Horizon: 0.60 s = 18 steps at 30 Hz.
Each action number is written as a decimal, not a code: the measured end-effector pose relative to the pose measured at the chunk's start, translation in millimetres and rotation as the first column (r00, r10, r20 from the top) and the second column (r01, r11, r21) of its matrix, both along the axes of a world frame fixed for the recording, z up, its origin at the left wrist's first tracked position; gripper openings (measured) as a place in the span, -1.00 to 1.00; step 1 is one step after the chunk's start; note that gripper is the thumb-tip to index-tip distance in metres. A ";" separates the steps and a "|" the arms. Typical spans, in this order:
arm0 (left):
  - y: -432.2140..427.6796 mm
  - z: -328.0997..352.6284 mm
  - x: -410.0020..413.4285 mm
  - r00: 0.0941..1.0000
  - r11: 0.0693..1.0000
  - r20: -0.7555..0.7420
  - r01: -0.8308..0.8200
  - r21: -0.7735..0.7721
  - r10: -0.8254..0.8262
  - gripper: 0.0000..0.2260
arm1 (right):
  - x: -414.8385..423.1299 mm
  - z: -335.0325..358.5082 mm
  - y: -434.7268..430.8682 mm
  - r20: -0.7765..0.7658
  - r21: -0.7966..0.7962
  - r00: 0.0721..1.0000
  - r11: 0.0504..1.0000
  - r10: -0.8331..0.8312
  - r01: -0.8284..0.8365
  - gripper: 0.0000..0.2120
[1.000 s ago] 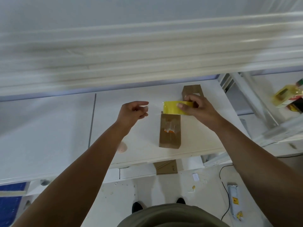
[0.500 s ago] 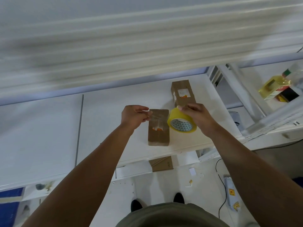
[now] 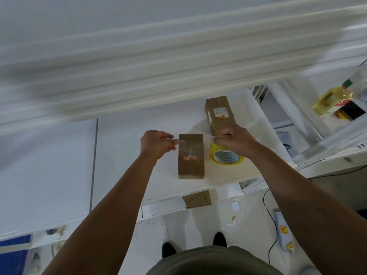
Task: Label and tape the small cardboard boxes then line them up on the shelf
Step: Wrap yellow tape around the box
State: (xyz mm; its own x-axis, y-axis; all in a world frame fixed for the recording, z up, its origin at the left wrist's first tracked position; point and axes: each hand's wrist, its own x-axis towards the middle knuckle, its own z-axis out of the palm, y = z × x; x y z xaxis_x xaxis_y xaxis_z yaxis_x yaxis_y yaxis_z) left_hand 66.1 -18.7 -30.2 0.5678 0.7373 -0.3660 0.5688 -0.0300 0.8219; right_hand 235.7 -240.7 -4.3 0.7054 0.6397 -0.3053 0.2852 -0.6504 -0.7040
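Hands taping a small cardboard box (image 3: 191, 155) on a white shelf (image 3: 129, 155).
Centre frame: left hand (image 3: 157, 143) pinches the tape strip (image 3: 184, 142) at the box's left edge; right hand (image 3: 236, 140), fingers curled, grips the yellow tape roll (image 3: 226, 154) just right of it.

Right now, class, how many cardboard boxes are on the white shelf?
2. The near box lies left of the tape roll; the far box sits behind it. Cardboard below the shelf may be a third.
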 end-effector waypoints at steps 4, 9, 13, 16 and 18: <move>-1.6 -3.0 2.1 0.999 1.000 -0.036 0.019 -0.001 -0.019 -0.80 | 0.9 -6.0 1.7 0.031 -0.016 0.999 0.999 0.040 -0.040 -0.62; -4.0 -10.3 6.6 0.997 0.999 -0.072 0.015 -0.039 -0.018 -0.82 | 1.6 -17.6 3.7 0.063 -0.072 0.997 0.996 0.049 -0.045 -0.57; -18.4 -19.2 6.9 0.996 0.969 -0.046 -0.091 -0.229 0.083 -0.87 | -1.8 -24.2 10.5 0.115 -0.106 0.990 0.992 0.077 -0.065 -0.58; -40.7 -27.5 5.7 0.991 0.952 -0.042 -0.136 -0.275 0.129 -0.75 | -4.7 -22.8 18.1 0.160 -0.140 0.979 0.984 0.127 -0.105 -0.58; -55.6 -34.5 3.2 0.988 0.964 -0.038 -0.155 -0.215 0.151 -0.62 | -5.2 -21.4 20.7 0.179 -0.162 0.972 0.979 0.154 -0.125 -0.57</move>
State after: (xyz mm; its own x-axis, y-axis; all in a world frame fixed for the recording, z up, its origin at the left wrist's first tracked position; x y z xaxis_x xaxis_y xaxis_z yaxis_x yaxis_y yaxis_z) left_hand 69.3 -74.3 -64.8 0.4450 0.7165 -0.5372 0.5697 0.2363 0.7871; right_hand 230.5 -220.0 -25.7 0.6665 0.6933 -0.2741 0.4992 -0.6881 -0.5267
